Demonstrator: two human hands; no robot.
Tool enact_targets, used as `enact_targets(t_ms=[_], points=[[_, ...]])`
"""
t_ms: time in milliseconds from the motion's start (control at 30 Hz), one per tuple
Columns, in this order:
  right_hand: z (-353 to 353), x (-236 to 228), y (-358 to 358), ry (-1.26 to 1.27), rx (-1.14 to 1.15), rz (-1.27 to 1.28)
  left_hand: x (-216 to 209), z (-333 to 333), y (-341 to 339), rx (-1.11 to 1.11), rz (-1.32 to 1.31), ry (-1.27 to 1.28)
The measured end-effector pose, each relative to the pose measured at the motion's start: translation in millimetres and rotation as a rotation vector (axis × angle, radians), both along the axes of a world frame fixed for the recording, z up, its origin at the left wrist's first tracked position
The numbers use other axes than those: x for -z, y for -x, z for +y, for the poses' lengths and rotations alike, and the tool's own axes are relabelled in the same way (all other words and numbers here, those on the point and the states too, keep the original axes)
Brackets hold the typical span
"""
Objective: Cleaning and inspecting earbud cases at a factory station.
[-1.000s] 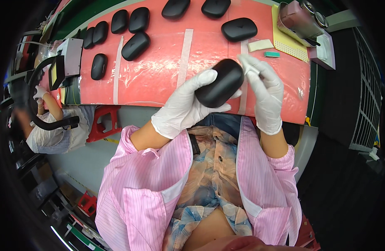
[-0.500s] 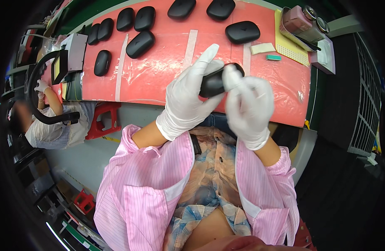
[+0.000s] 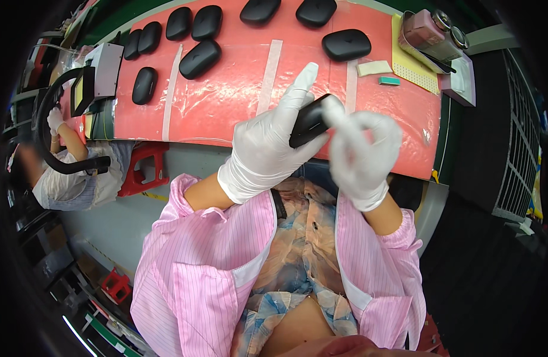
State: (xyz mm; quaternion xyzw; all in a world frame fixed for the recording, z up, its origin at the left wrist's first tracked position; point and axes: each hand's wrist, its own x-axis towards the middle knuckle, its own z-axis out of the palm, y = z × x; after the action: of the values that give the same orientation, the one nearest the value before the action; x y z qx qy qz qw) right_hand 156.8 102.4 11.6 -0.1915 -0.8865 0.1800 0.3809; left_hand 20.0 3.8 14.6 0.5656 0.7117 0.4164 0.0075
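In the head view, a pink mat covered the worktop, glossy and crossed by pale strips, and there they were, nine black cases spread along its left side and far edge! Over to the right, a white pad lay just beside a green block, near a yellow sheet and two bottles standing together. On the left sat a grey box, a black hose curving near it, a red stool below, and a co-worker farther out. Now the hands, both in white gloves: the left hand was clamped on the held case, one finger pointing up and away past it, others bent beneath. That case was tilted above the near part of the mat, between the two hands. The right hand, blurred, had its fingers bent, one tip right at the case's upper right edge; whether it touched, or pinched anything, could not be told. Both forearms came up from below in pink striped sleeves, angled inward toward each other.
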Motion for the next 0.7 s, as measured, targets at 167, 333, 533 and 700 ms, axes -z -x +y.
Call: enact_targets(t_ms=[167, 333, 533, 700], points=[[22, 16, 0, 0.554, -0.036, 0.077, -4, 4, 9, 0.237, -1.315, 0.097], [36, -6, 19, 0.141, -0.148, 0.087, -6, 6, 17, 0.241, -2.135, 0.199], [17, 10, -16, 0.122, -0.553, -0.084, 0, 13, 19, 0.126, -2.074, 0.007], [36, 3, 2, 0.229, -0.18, 0.124, 2, 10, 11, 0.192, -2.094, -0.002]])
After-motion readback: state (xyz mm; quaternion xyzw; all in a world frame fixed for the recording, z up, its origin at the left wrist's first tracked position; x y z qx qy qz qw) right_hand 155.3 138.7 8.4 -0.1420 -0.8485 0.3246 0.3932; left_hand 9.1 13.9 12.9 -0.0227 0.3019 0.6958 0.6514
